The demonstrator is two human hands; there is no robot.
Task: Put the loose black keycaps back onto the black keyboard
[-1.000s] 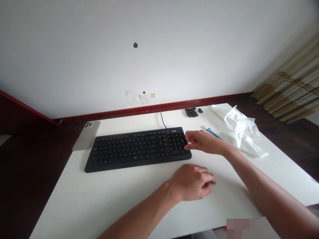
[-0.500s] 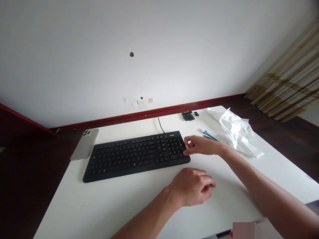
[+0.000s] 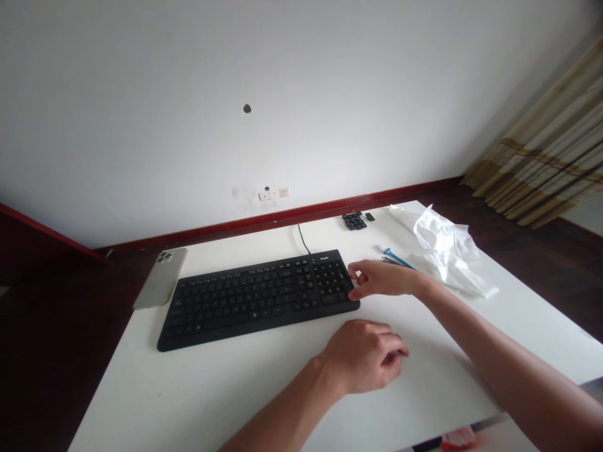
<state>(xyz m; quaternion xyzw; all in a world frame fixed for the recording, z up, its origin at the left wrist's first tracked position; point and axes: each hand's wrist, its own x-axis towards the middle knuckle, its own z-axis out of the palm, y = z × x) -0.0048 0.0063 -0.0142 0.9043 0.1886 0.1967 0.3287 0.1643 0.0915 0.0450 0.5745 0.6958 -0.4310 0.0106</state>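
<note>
A black keyboard (image 3: 254, 298) lies at a slant on the white table (image 3: 198, 402). At its right end, my right hand (image 3: 379, 279) has curled fingers, with thumb and forefinger tips against the side edge of the number pad. Nearer to me, my left hand (image 3: 365, 356) rests in front of the keyboard's right corner, apart from it. Its fingers are curled inward, and whatever they may hold is hidden. Behind the keyboard lies a cluster of loose black keycaps (image 3: 353, 221), with a single keycap (image 3: 370, 216) beside it.
A phone (image 3: 160, 279) lies face down by the keyboard's left end. A thin blue tool (image 3: 398, 258) lies beyond my right hand, next to a crumpled white plastic bag (image 3: 443, 245). The keyboard's cable (image 3: 304, 238) runs off the table's back edge toward the wall.
The view has shifted slightly. My right thumb sits a little lower along the keyboard's right edge. My left hand is nearly unmoved.
</note>
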